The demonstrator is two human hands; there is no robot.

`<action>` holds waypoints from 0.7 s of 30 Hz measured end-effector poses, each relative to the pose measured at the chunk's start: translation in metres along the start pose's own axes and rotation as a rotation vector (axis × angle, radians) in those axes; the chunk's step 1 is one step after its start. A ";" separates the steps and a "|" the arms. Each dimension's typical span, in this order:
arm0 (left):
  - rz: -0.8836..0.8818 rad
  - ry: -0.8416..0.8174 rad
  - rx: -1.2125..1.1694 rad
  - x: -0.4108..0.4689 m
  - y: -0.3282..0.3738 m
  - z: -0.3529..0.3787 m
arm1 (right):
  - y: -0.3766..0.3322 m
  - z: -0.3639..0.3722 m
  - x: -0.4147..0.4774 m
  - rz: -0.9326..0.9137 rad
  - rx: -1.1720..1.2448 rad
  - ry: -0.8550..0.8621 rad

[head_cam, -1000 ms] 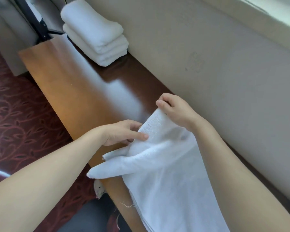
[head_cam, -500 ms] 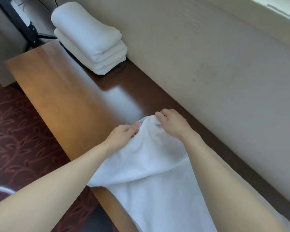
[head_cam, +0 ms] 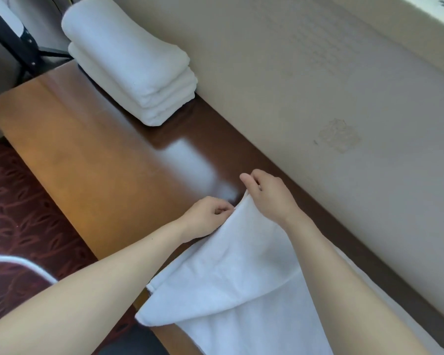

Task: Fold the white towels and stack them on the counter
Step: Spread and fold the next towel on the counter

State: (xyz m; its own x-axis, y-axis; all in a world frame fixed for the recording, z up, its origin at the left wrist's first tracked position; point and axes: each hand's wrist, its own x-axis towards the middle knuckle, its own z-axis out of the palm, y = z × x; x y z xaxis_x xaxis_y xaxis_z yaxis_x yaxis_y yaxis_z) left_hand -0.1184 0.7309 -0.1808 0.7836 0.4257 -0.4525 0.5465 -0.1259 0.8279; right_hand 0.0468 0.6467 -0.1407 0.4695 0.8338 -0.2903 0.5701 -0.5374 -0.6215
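Observation:
A loose white towel [head_cam: 241, 283] lies along the brown wooden counter [head_cam: 108, 175], running from the near right up to my hands. My left hand [head_cam: 205, 219] pinches its far edge at the left. My right hand [head_cam: 269, 196] grips the same edge just to the right, close beside the left. One layer is doubled back, and a corner hangs over the counter's front edge. A stack of folded white towels [head_cam: 128, 62] rests at the far end of the counter against the wall.
A beige wall [head_cam: 318, 98] runs along the counter's back edge. Dark red patterned carpet [head_cam: 23, 213] lies below the front edge. A black stand [head_cam: 18, 47] rises at the far left. A white curved object [head_cam: 18, 265] shows at the left edge.
Both hands have moved up the towel's far edge and drawn close together. The towel has been pulled farther along the counter, and its loose folded flap now lies flatter.

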 end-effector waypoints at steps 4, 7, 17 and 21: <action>0.069 0.085 -0.069 0.003 0.012 -0.019 | -0.020 -0.006 0.013 -0.041 0.034 0.123; 0.039 0.061 -0.226 0.004 0.021 -0.032 | -0.034 -0.010 0.030 -0.046 0.067 0.237; -0.155 -0.006 -0.080 0.021 -0.014 -0.054 | -0.003 0.018 0.064 0.248 0.037 0.285; -0.114 -0.016 0.128 0.014 -0.011 -0.054 | 0.007 0.034 0.058 0.227 -0.118 0.275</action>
State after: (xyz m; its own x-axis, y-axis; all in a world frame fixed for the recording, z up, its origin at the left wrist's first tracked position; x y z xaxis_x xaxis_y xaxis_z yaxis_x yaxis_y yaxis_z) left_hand -0.1296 0.7868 -0.1787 0.7182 0.4299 -0.5471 0.6646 -0.1911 0.7224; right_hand 0.0556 0.6955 -0.1867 0.7469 0.6357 -0.1949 0.4971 -0.7285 -0.4713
